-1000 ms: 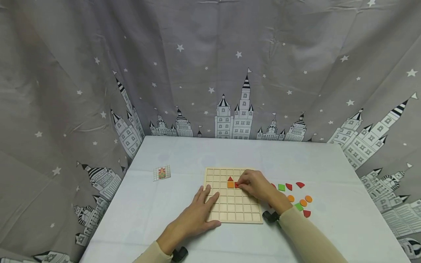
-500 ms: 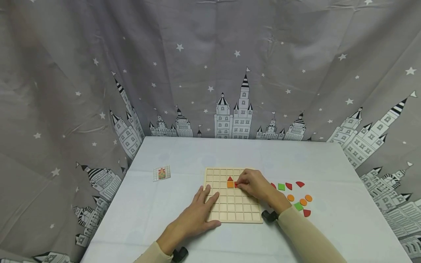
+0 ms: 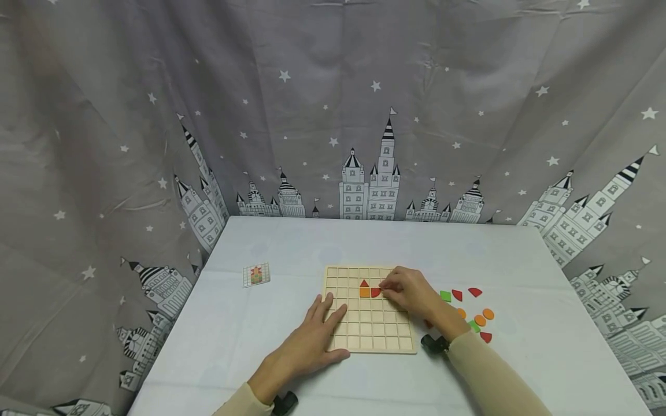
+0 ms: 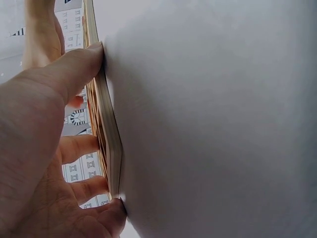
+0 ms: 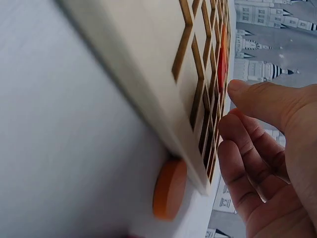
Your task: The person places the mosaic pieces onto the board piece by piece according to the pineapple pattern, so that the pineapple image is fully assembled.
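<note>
The right hand (image 3: 411,293) covers the far right cells of the wooden grid board (image 3: 369,332), so whatever lies under its palm cannot be made out. Its fingers are loosely bent and hold nothing; the fingertips hover just beside a red quarter-circle piece (image 3: 376,292) that sits in a cell. Whether they touch that piece is not clear from the head view, and in the right wrist view the thumb (image 5: 257,96) stands just off the board's surface. The forearm also hides part of the loose pieces on the table (image 3: 520,271).

The board holds three pieces in the head view: a red triangle (image 3: 364,283), an orange square (image 3: 364,292) directly under it, and the red quarter-circle just right of the square. The other visible cells are bare wood.

The left hand (image 3: 312,341) lies flat with straight fingers on the board's near left edge, its thumb (image 4: 74,69) against the rim.

Right of the board lie a green square (image 3: 445,296), red quarter-circles and orange discs (image 3: 487,314). One orange disc (image 5: 169,189) lies just beside the board's edge. A small pattern card (image 3: 256,274) lies well to the left, its drawing too small to read.
</note>
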Tool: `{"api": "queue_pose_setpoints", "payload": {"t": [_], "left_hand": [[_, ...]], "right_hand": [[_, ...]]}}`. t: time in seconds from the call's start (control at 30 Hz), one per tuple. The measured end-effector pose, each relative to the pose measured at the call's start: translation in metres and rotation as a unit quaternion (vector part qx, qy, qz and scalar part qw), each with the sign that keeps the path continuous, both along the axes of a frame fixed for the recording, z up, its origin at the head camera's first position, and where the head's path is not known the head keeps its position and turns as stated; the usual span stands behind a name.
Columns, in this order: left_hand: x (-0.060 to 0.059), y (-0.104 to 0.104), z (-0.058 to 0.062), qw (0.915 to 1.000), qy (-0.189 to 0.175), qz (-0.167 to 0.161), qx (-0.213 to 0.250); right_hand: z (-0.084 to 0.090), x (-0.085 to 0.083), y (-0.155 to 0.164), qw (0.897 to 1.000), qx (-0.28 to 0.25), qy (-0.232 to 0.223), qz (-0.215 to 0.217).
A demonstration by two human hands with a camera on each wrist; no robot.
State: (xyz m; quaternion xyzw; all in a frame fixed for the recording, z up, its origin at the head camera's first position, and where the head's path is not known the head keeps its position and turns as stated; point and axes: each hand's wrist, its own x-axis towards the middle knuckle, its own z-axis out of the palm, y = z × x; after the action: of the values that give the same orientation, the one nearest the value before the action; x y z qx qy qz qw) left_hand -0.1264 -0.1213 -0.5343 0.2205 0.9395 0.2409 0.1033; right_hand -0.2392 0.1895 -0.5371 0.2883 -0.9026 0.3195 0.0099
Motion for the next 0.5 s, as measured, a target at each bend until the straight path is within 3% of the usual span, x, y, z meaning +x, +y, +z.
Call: {"api": "queue_pose_setpoints", "payload": {"t": [0.17,0.5], "left_hand": [[-0.001,0.000,-0.001,1.0000,0.002,-0.003,0.003],[0.000,-0.001,-0.001,1.0000,-0.001,-0.004,0.006]], "right_hand": [[0.002,0.002,0.013,1.000,0.005,0.021,-0.014],[0.003,0.006,0.048,0.997,0.024,-0.001,-0.074]]}}
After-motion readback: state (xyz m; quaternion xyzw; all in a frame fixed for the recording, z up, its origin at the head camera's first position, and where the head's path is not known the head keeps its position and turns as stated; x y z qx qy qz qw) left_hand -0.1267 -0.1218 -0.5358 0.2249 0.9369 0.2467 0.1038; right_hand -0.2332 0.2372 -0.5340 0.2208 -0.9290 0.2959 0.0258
